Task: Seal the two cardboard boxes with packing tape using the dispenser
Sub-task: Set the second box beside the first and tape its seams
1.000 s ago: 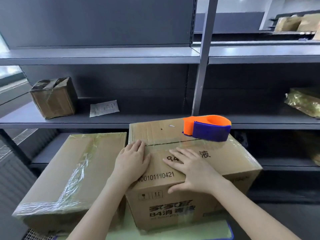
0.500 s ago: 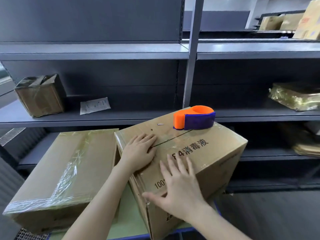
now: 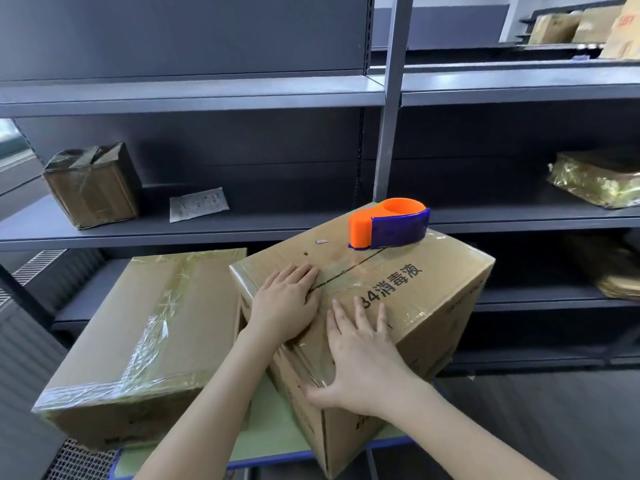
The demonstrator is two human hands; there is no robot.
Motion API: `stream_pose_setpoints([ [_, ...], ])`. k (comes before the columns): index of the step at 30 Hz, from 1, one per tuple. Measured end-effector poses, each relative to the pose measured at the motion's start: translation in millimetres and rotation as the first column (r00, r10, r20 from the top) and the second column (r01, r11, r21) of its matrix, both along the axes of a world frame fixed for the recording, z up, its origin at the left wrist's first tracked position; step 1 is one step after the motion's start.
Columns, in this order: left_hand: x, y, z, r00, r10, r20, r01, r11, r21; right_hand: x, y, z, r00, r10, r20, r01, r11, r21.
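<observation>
Nearest to us, our right hand (image 3: pixel 360 358) lies flat with fingers spread over the near corner of the printed box (image 3: pixel 433 306), thumb hooked down onto its front face; it grasps nothing, it only presses, probably to smooth the clear tape onto the cardboard. Just beyond it our left hand (image 3: pixel 285 303) rests palm down on the top, fingers loosely extended at the flap seam, likely holding the flaps level. This box sits skewed on the green-topped cart (image 3: pixel 263 441), one corner toward us (handy for reaching the edge). To its left, near but apart, the second box (image 3: pixel 138 327) already carries glossy tape bands across its top. Farther along the seam the orange and purple dispenser (image 3: pixel 388 223) stands on the printed box, parked within reach while both hands are busy. Behind, grey shelving (image 3: pixel 194 95) holds a small wrapped carton (image 3: pixel 91 185).
</observation>
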State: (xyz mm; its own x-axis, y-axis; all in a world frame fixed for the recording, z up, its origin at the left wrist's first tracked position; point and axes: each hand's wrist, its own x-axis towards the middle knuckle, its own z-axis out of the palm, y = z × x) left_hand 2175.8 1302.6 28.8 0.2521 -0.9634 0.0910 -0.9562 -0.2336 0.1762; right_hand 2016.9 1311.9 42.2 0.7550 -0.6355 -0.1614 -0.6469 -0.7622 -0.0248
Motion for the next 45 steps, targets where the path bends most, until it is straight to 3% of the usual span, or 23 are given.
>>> stream_pose_setpoints([
  [6, -21.5, 22.5, 3.3, 0.975, 0.075, 0.211, -0.069, 0.997, -0.037, -55.3, -37.5, 7.0, 0.98, 0.189, 0.064, -0.197, 0.967, 0.161],
  [10, -30.9, 34.1, -1.9, 0.974, 0.047, 0.22, -0.037, 0.998, -0.046, -89.2, -65.8, 15.2, 0.993, 0.114, 0.032, -0.118, 0.961, 0.249],
  [16, -58.2, 13.9, -12.2, 0.979, 0.083, 0.184, -0.037, 0.969, -0.243, -103.8, -92.6, 24.5, 1.0, -0.01, 0.012, 0.007, 0.975, 0.221],
  [22, -51.6, -8.8, -9.6, 0.987, 0.072, 0.146, -0.037, 0.973, -0.228, -99.6, -102.8, 17.5, 0.995, -0.054, 0.081, 0.04, 0.984, 0.171],
  [25, -46.0, -13.5, -7.0, 0.997, 0.069, 0.03, -0.061, 0.971, -0.229, -93.9, -106.9, 23.2, 0.998, -0.037, 0.053, 0.031, 0.994, 0.106],
  [27, -36.7, -18.2, 0.2, 0.986, 0.08, -0.144, -0.111, 0.968, -0.224, -88.0, -109.1, 30.9, 0.987, -0.056, 0.148, 0.054, 0.998, 0.019],
  [30, -19.0, -30.7, 14.3, 0.899, 0.142, -0.414, -0.255, 0.939, -0.232, -71.5, -117.2, 39.8, 0.984, -0.015, 0.18, 0.035, 0.994, -0.105],
  [33, 0.6, -51.0, 20.2, 0.802, 0.215, -0.557, -0.397, 0.889, -0.228, -47.5, -134.8, 43.6, 0.971, 0.011, 0.238, 0.009, 0.997, -0.083],
  [39, 21.4, -86.9, 31.3, 0.68, 0.251, -0.689, -0.464, 0.875, -0.139, 8.7, -175.7, 47.9, 0.938, 0.121, 0.324, -0.101, 0.992, -0.076],
  [45, 27.5, -105.9, 25.0, 0.681, 0.141, -0.718, -0.392, 0.899, -0.196, 54.9, -211.1, 42.1, 0.924, 0.178, 0.339, -0.133, 0.98, -0.15],
])
